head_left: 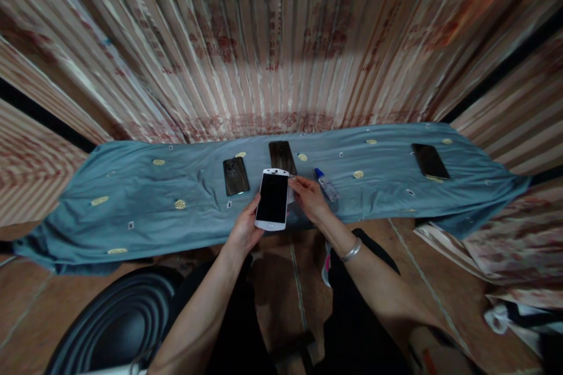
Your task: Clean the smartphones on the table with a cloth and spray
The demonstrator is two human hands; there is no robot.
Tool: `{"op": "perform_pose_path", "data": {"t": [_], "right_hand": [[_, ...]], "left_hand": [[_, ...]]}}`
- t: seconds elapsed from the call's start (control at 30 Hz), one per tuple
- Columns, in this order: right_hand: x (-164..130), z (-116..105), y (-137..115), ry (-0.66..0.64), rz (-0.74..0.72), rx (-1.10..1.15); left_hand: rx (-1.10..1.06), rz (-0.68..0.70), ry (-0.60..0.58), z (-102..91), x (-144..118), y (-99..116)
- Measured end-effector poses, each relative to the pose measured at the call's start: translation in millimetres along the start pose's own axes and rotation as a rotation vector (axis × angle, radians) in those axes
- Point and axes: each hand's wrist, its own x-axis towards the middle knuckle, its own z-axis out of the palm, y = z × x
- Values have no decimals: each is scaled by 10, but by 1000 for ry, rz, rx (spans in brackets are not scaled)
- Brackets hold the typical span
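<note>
A white smartphone [272,200] with a dark screen faces up toward me, held above the front edge of the cloth. My left hand [247,227] is closed round its lower left side. At its upper right edge my right hand [308,194] is closed in a pinch, with fingertips against or very near the phone; what lies between them is too small to make out. Just behind the white phone lies a dark phone [282,156]. Another dark phone [236,176] rests to its left. A small clear bottle with a blue cap [326,185] lies right of my right hand.
A blue-green cloth [141,187] with yellow pineapple prints covers the narrow table. A third dark phone [431,161] lies far right. Patterned curtains [264,41] hang behind. A round black ridged object [118,322] stands at lower left on the tiled floor.
</note>
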Motion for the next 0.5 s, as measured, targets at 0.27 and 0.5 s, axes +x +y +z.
{"op": "perform_pose_path", "data": {"t": [0.27,0.5], "right_hand": [[-1,-100,-54,-16,-565,-757],[-181,42,70,-177,-765,-1091]], "left_hand": [[-12,4,-37,51,-51,-6],[-30,13,20,92,-39,12]]}}
